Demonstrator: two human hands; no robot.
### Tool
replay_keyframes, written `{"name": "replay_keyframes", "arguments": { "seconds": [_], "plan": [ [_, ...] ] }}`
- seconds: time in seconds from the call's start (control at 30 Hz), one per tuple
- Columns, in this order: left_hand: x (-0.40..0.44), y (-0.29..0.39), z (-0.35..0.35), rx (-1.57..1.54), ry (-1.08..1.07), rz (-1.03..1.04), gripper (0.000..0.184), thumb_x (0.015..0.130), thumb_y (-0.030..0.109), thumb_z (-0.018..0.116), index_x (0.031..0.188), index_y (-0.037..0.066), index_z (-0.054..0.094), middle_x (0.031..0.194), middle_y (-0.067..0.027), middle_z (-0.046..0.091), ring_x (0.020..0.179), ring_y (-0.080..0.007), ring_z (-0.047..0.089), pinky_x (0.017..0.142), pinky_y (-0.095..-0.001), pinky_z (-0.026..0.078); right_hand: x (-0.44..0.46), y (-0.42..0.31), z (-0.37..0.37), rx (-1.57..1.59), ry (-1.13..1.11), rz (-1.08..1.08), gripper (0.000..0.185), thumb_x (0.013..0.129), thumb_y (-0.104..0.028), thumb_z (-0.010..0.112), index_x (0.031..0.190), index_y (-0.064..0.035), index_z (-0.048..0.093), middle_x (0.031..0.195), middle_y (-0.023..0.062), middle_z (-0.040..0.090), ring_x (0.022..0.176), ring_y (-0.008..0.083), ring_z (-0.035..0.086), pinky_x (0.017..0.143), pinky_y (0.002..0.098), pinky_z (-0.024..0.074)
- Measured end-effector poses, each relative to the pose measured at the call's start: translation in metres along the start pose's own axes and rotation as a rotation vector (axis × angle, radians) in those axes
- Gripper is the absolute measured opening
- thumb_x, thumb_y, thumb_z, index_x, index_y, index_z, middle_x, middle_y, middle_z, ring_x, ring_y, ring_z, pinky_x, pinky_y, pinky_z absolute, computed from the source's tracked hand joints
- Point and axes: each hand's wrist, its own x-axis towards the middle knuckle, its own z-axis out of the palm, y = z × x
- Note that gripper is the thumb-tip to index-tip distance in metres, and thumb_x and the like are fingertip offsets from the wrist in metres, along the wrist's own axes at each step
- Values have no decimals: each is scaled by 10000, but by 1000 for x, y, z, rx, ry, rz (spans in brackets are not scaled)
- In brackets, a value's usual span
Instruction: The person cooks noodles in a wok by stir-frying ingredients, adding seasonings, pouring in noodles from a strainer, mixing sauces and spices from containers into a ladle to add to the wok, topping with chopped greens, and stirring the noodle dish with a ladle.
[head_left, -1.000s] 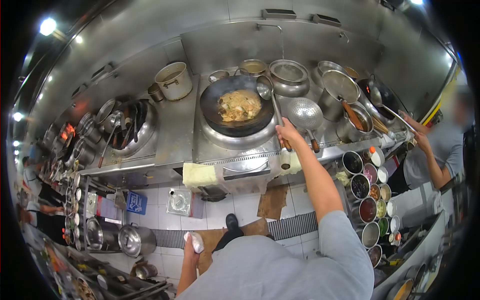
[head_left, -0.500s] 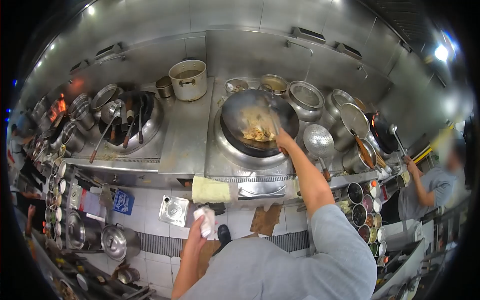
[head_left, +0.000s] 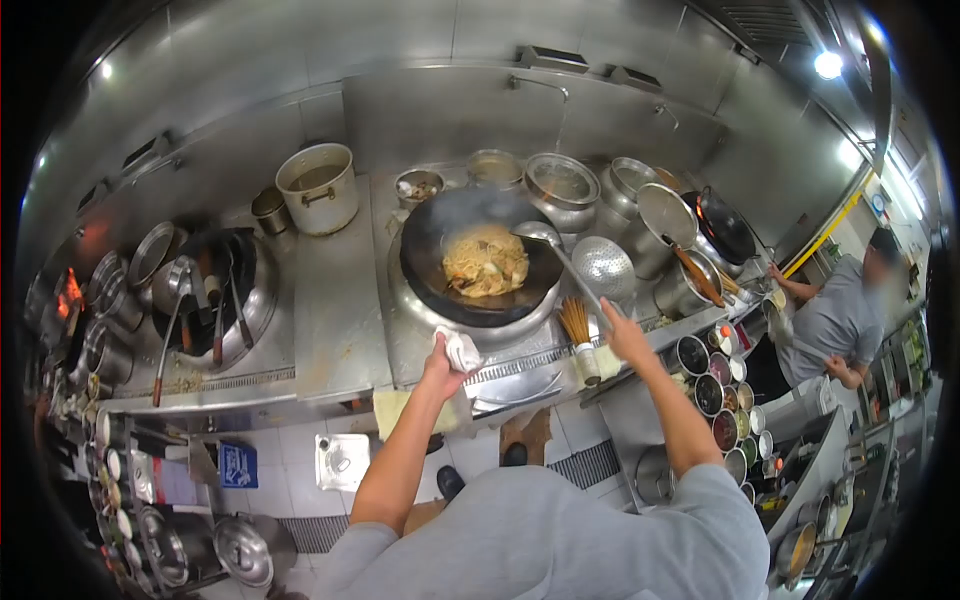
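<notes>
My left hand (head_left: 438, 368) grips a folded white cloth (head_left: 460, 350) at the near edge of a dark wok (head_left: 425, 262). Cloth covers the spot where it meets the rim. In the wok lies a mound of noodle-like food (head_left: 487, 262), lightly steaming. My right hand (head_left: 627, 338) is closed around the handle of a ladle (head_left: 538, 232), whose bowl hangs at the wok's right side, beside the food. Just left of that hand is a bamboo brush (head_left: 577, 325). A perforated strainer (head_left: 603, 268) rests behind it.
A tall pot (head_left: 318, 195) stands on the steel counter (head_left: 335, 310). Metal pots (head_left: 562, 185) line the back. Another burner with tools in its wok (head_left: 205, 310) is at left. Several ingredient containers (head_left: 708, 395) sit at right, near a co-worker (head_left: 830, 310).
My left hand has brought the cloth up from beside my body to the wok's near edge. My right hand has drawn back from over the wok with the ladle. The view has shifted right.
</notes>
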Motion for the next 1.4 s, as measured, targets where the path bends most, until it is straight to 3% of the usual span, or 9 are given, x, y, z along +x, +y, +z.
{"name": "replay_keyframes", "arguments": {
  "seconds": [0.1,0.2,0.33,0.6,0.77,0.93,1.23,1.33,1.4],
  "plan": [
    [48,17,42,-65,160,-2,510,985,518,391,1263,102,492,1175,-128,581,1126,-335,548,902,-601,441,-35,-12,0,297,-71,57,681,865,-129,570,1480,-237,299,855,250,642,725,378,641,663,475,502],
    [150,7,35,118,166,-3,184,940,217,505,1110,146,503,916,-63,620,785,-261,652,494,-460,473,-44,-78,-74,530,-374,215,659,888,-169,582,1483,-228,303,955,215,659,668,274,628,594,404,506],
    [111,-13,65,83,334,94,193,933,149,491,1125,139,478,870,-75,621,613,-250,629,375,-383,424,-22,-71,-84,460,-494,80,649,914,-219,589,1492,-224,293,1028,162,652,617,217,582,521,338,496],
    [73,-1,59,136,299,108,107,945,231,477,1026,168,505,842,-64,620,669,-234,584,516,-395,447,-4,-86,-67,501,-623,65,579,963,-279,525,1491,-206,298,741,64,542,491,122,453,437,293,408],
    [39,6,91,89,345,100,143,920,205,504,1046,137,505,872,-74,620,694,-225,607,502,-385,455,10,-85,-86,460,-670,160,599,960,-267,521,1498,-179,272,951,115,621,541,122,470,418,276,406],
    [16,-46,35,19,233,256,314,889,-30,406,1163,93,494,1025,-112,590,775,-261,640,626,-382,580,22,-55,-15,31,-293,-47,595,935,-249,553,1477,-252,307,922,253,649,896,430,629,805,522,476],
    [68,-10,57,34,222,213,103,910,130,479,1013,127,480,794,-69,596,617,-210,616,396,-342,443,6,-67,-24,112,-352,-14,603,936,-278,559,1480,-208,309,1154,212,611,1033,355,603,851,461,491],
    [98,-5,45,22,214,196,114,916,152,487,1029,137,477,811,-66,605,625,-217,616,407,-368,449,-1,-21,-24,976,-715,145,587,991,-434,447,1450,-83,348,1198,179,597,1130,252,572,791,409,557],
    [110,-1,29,84,183,79,145,927,205,506,1063,155,491,852,-51,626,684,-217,625,450,-386,471,-16,22,-25,1039,-963,252,559,984,-435,449,1403,-67,417,1165,165,606,1096,246,598,744,383,588]
  ]
}}
